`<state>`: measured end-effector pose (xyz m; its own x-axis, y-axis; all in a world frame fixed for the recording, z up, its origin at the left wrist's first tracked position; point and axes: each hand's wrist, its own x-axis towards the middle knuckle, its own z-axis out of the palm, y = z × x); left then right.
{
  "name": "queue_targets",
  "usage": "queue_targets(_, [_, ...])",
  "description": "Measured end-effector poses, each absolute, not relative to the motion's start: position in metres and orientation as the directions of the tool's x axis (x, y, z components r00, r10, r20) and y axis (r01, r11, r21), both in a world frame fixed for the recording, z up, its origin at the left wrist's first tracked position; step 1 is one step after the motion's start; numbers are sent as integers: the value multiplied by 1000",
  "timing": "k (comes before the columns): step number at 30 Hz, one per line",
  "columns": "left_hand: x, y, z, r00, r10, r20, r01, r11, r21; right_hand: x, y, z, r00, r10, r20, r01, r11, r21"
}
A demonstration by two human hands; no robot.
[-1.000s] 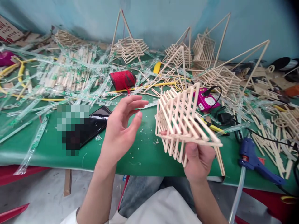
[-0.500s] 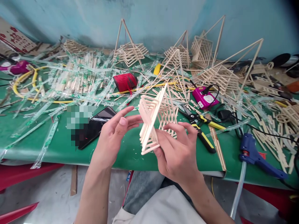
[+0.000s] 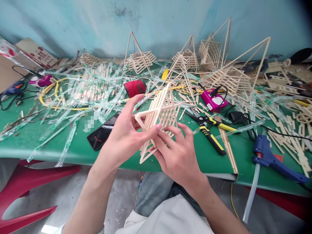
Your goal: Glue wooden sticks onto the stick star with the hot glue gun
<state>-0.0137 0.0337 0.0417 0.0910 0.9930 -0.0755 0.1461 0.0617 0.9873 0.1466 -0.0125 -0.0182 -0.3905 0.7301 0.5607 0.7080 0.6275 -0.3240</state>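
Observation:
Between my hands, above the front of the green table [image 3: 131,159], is a frame of stacked wooden sticks [image 3: 155,110], tilted with its layers showing. My left hand [image 3: 126,130] grips its left side, thumb across the front and fingers partly hidden behind it. On the lower right side, my right hand [image 3: 179,151] has its fingers closed around the sticks. Behind the frame stands a stick structure with a pointed top [image 3: 181,60]. A black phone [image 3: 98,136] lies left of my left hand. Yellow-and-black pliers [image 3: 207,130] rest to the right of my right hand.
A blue glue gun [image 3: 264,152] lies at the right edge. Several finished stick structures [image 3: 140,61] stand along the wall. Plastic-wrapped stick bundles [image 3: 95,86], a red thread spool [image 3: 135,88], a magenta box [image 3: 213,100] and loose sticks [image 3: 282,136] cover the table.
My left hand, open beside the stick frame before, has closed on its left side. The frame has turned and shifted slightly left. My right hand keeps its hold.

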Motion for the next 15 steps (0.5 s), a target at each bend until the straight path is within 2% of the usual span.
queue_targets(2, [-10, 32, 48, 52, 998, -21, 185, 11, 983, 151, -15, -19, -360, 740, 567, 654, 634, -413])
queue_targets(4, [-8, 29, 54, 25, 997, 70, 236, -74, 969, 157, -18, -19, -264, 786, 559, 511, 606, -610])
queue_targets(6, [-6, 25, 60, 17, 987, 160, 295, -158, 942, 164, -21, -18, -94, 868, 487, 195, 496, -846])
queue_targets(7, [-6, 23, 62, 12, 980, 199, 327, -192, 925, 168, -22, -17, -18, 909, 416, -19, 415, -909])
queue_targets(8, [-6, 22, 63, 3, 972, 235, 360, -220, 907, 171, -22, -17, 30, 941, 338, -229, 335, -914])
queue_targets(10, [-7, 18, 66, -29, 945, 327, 420, -285, 862, 178, -21, -15, 35, 975, 221, -535, 205, -820])
queue_targets(12, [-8, 16, 68, -67, 909, 412, 465, -337, 819, 185, -18, -14, -11, 986, 166, -663, 117, -740])
queue_targets(15, [-10, 14, 70, -98, 855, 510, 520, -393, 759, 192, -15, -13, -37, 994, 106, -706, 49, -706])
